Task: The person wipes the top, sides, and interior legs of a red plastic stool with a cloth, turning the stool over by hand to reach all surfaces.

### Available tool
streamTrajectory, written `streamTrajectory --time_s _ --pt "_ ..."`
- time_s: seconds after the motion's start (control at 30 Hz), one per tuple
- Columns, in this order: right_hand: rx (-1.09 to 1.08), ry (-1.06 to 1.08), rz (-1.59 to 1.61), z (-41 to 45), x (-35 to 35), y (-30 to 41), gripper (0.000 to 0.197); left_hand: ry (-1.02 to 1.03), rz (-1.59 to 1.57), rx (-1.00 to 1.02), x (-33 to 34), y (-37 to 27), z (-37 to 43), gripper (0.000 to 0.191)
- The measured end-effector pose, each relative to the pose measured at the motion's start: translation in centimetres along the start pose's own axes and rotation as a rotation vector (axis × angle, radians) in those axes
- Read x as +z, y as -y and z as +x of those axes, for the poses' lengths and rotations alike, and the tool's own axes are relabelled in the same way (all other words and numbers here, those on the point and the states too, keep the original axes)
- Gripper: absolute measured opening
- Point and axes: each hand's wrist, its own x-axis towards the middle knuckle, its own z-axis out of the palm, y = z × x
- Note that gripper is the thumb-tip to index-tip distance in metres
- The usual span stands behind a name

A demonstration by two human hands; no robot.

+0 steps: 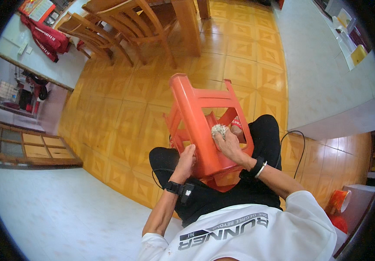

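An orange plastic stool [187, 114] lies tipped between my knees, its legs pointing away from me and its seat end near my lap. My left hand [185, 163] grips one leg edge near the seat, thumb on the outer face. In my right hand [231, 145] is a bunched whitish scrubber or cloth [219, 130], pressed against the stool's side by the opening between the legs. Its exact material is hard to tell. Through that opening part of my foot in a sandal [237, 125] with a red lettered strap shows.
Wooden chairs [135, 23] stand at the far left beside a thick wooden table leg [187, 29]. A tiled wall [321, 65] rises on the right. A black cable [301, 140] loops by my right leg over the yellow tiled floor [115, 127]. Red bags [47, 37] hang at upper left.
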Motion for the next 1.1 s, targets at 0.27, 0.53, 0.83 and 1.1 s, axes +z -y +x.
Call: streamTrajectory --time_s 0.27,0.53,0.83,1.1 --pt "-0.900 0.210 -0.673 -4.8 3.1 4.5 0.044 0.123 -0.388 -0.099 -0.7 -2.5 -1.6 0.057" --pt "-0.837 0.218 -0.654 10.4 8.7 9.5 0.068 0.048 0.006 -0.057 -4.3 -1.4 0.0 0.063" --pt "-0.732 -0.025 -0.868 30.6 15.7 16.9 0.069 0.082 0.007 -0.080 -5.3 -4.3 0.0 0.064" --pt "-1.063 0.054 -0.932 30.2 16.5 15.0 0.040 0.122 -0.014 -0.093 -5.3 -4.8 1.0 0.053"
